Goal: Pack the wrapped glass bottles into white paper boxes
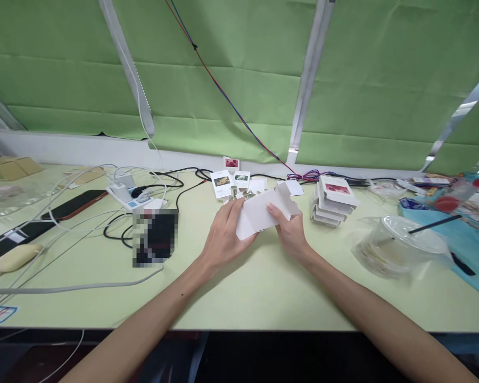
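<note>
A white paper box is held above the middle of the table, its right end open with flaps standing out. My left hand grips its left side, with the fingers behind and along the top edge. On the right end, my right hand holds the box with the thumb on its front face. Behind the box lie white cards with small pictures and some small shiny pieces, partly covered by it. A stack of white boxes with a red picture on top stands to the right.
A lidded plastic cup with a black straw stands at the right, beside a blue sheet. A power strip with tangled cables is at the left. Cardboard boxes sit far left. The table's front edge runs under my forearms.
</note>
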Demonstrator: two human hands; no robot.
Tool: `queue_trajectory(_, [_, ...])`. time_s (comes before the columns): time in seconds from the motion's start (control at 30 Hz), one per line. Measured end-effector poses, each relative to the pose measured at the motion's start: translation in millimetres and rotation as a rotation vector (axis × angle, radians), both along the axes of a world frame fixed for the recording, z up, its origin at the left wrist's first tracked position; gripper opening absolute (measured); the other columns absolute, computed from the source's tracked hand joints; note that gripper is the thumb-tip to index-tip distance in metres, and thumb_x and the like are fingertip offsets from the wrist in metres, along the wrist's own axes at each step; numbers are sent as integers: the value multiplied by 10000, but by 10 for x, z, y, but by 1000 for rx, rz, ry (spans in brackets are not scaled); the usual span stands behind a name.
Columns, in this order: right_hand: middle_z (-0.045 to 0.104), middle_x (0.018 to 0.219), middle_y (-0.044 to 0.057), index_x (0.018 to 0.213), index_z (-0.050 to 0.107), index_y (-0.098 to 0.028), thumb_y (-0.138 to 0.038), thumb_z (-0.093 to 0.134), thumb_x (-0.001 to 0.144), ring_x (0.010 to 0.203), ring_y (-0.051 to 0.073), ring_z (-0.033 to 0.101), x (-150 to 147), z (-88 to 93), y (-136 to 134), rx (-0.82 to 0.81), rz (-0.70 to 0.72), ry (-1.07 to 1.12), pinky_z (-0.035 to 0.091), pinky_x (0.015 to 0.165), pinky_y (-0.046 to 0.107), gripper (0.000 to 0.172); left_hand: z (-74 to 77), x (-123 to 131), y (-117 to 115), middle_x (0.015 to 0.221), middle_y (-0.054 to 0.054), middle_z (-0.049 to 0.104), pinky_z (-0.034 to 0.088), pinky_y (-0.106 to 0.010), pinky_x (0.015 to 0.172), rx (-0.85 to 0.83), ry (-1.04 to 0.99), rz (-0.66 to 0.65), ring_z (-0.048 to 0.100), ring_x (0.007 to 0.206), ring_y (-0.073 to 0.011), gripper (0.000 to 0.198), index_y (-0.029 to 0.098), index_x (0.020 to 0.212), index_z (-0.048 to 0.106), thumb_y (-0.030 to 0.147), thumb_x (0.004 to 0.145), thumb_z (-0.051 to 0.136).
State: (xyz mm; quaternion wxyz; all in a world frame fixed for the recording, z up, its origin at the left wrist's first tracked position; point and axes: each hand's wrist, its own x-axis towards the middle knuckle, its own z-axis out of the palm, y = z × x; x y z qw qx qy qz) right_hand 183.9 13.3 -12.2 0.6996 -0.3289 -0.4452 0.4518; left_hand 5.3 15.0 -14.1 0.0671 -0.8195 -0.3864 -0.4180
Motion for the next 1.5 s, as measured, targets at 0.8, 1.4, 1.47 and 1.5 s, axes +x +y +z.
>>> queue_trajectory(0.8, [774, 1083, 58, 1058, 756, -211, -410, 849, 740, 1017, 225, 697, -12, -31, -3, -7, 31, -23, 580, 869, 325, 387, 10, -4, -17, 1407, -162, 552, 504, -519, 1061, -12, -14, -6, 549, 1307, -355, 744, 234, 1480, 333, 344, 852, 715])
queue_trajectory(1.4, [762, 1125, 58, 1085, 741, -223, -466, 819, 754, 1087, 243, 678, 7, -20, -16, 0, 68, -40, 556, 925, 331, 418, 14, -4, -9, 1403, -158, 555, 502, -517, 1061, -36, -33, 4, 556, 1294, -344, 732, 239, 1468, 343, 343, 847, 716])
queue_trajectory(1.47, [752, 1155, 60, 1082, 740, -221, -491, 797, 768, 1124, 249, 662, 5, 0, -35, -5, 64, -25, 555, 931, 327, 418, 17, -1, -11, 1402, -156, 556, 502, -511, 1062, -34, -34, 3, 555, 1294, -342, 734, 239, 1469, 344, 338, 844, 717])
queue_trajectory(1.5, [749, 1162, 59, 1078, 740, -221, -505, 786, 775, 1131, 251, 658, 2, 12, -45, -7, 64, -14, 557, 924, 324, 417, 19, 1, -12, 1405, -156, 555, 502, -509, 1063, -33, -35, 3, 553, 1297, -343, 735, 238, 1469, 346, 337, 842, 717])
